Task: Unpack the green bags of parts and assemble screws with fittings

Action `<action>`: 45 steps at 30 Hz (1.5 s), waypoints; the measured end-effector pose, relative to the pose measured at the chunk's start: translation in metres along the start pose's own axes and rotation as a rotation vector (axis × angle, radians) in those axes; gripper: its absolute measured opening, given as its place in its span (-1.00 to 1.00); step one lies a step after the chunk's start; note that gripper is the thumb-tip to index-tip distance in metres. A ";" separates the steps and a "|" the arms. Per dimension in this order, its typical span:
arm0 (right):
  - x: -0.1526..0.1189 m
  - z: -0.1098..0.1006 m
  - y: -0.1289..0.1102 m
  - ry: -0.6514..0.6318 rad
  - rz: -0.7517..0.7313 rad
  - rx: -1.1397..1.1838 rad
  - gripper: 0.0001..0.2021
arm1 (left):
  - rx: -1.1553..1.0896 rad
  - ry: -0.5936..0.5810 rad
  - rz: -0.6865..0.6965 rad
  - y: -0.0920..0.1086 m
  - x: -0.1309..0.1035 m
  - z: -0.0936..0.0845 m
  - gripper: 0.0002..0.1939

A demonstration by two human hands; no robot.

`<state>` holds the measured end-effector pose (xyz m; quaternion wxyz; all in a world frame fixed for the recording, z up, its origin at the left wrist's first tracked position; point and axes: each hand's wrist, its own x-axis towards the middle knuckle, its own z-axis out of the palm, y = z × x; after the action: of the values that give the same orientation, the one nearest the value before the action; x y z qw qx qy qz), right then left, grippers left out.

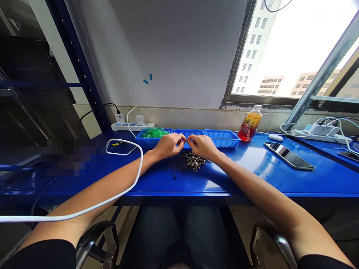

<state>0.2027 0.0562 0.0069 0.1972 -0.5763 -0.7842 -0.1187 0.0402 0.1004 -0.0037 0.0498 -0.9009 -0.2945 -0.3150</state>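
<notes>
My left hand (170,145) and my right hand (202,145) meet fingertip to fingertip over the blue table (157,183). Both hands are closed in a pinch, and what is between the fingers is too small to name. Just below them lies a pile of dark screws (179,162), with brass-coloured small metal parts (195,161) on its right side. One dark screw (174,176) lies apart, nearer the table's front edge. Behind the hands stand blue trays (226,139); the left one holds green plastic bags (153,132).
A bottle (250,123) of red drink stands right of the trays. Farther right lie a phone (289,155) and a white case (275,137). A white cable (137,175) crosses over my left forearm. Power strips (131,127) sit along the wall.
</notes>
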 end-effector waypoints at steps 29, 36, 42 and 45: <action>0.000 -0.002 -0.001 0.013 0.002 0.023 -0.73 | 0.007 -0.007 -0.004 -0.001 0.001 -0.001 -0.85; 0.000 0.000 0.000 -0.015 -0.002 0.013 -0.71 | -0.017 -0.005 0.006 0.001 -0.001 0.000 -0.89; 0.001 0.000 0.000 -0.021 -0.012 0.009 -0.71 | 0.016 0.002 -0.030 0.004 0.000 0.000 -0.89; 0.001 0.000 0.000 -0.011 -0.004 0.018 -0.72 | 0.039 0.010 -0.069 0.006 0.000 -0.002 -0.86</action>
<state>0.2026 0.0569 0.0071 0.1976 -0.5736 -0.7875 -0.1089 0.0424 0.0953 -0.0017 0.0579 -0.8873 -0.3315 -0.3154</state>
